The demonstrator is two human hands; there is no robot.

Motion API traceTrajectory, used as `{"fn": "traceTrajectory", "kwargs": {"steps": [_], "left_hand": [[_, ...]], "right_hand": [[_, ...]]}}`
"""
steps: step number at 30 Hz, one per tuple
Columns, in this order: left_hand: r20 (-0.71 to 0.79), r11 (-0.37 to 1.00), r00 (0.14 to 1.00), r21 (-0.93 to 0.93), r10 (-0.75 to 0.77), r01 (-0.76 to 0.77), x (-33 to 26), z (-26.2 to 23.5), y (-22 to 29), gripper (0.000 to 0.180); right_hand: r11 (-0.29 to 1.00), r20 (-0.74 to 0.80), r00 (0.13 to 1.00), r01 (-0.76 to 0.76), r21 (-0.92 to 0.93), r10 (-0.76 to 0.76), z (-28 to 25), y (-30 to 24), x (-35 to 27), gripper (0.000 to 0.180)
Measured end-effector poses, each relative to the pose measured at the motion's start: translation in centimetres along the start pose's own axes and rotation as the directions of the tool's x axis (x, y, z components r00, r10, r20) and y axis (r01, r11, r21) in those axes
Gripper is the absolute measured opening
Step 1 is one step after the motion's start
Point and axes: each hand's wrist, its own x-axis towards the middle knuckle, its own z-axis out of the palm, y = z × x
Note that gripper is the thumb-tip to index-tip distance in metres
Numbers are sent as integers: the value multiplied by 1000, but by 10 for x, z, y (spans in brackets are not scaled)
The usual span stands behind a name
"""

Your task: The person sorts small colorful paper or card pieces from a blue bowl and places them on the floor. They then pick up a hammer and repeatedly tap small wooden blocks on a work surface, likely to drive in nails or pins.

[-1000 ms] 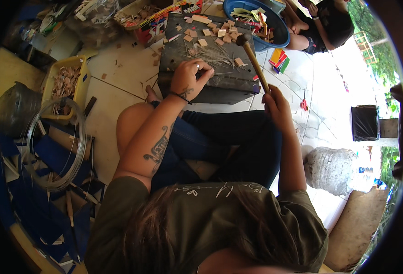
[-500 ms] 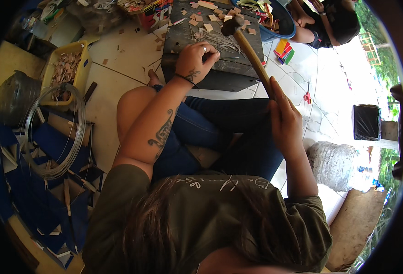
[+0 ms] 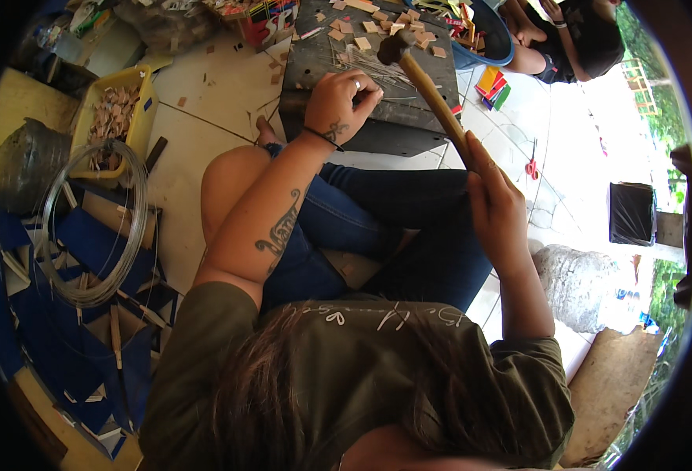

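Note:
In my right hand (image 3: 493, 196) is the wooden handle of a hammer (image 3: 428, 90), its dark head raised over the black block-like bench (image 3: 303, 82). My left hand (image 3: 342, 106) rests at the bench's near edge with its fingers curled together. Whatever they pinch is hidden or too small to name. Beyond this hand lies a bunch of thin wire lengths (image 3: 389, 74) on the bench top. Several small wooden squares (image 3: 371, 27) are scattered at its far side.
To the left stand a yellow basket (image 3: 151, 102) of wooden pieces, a wire coil (image 3: 48, 228) and blue panels (image 3: 87, 235). A blue tub (image 3: 499, 55), a seated person (image 3: 589, 39) and red scissors (image 3: 531, 169) are at the right.
The view has shifted slightly. My right hand and the hammer keep nearly the same raised position, and my left hand stays at the bench edge with its fingers still curled.

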Motion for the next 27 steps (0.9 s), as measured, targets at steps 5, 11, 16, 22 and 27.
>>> {"fn": "traceTrajectory", "kwargs": {"steps": [5, 11, 16, 22, 27], "left_hand": [[2, 998, 999, 56, 35, -35, 0, 0, 0, 11], [-7, 994, 999, 98, 51, -50, -1, -1, 2, 9], [4, 994, 999, 100, 40, -40, -1, -1, 3, 8], [6, 990, 997, 123, 72, -72, 0, -2, 4, 10], [3, 995, 998, 76, 63, -63, 1, -1, 3, 10]], "right_hand": [[997, 60, 995, -83, 1, 83, 1, 3, -1, 45], [999, 41, 998, -46, -30, 47, -1, 3, 1, 45], [997, 15, 997, -75, 6, 75, -1, 3, 0, 45], [998, -6, 998, -57, 15, 57, 1, 10, -4, 45], [996, 37, 996, -77, -37, 79, 9, 15, -6, 44]]}}
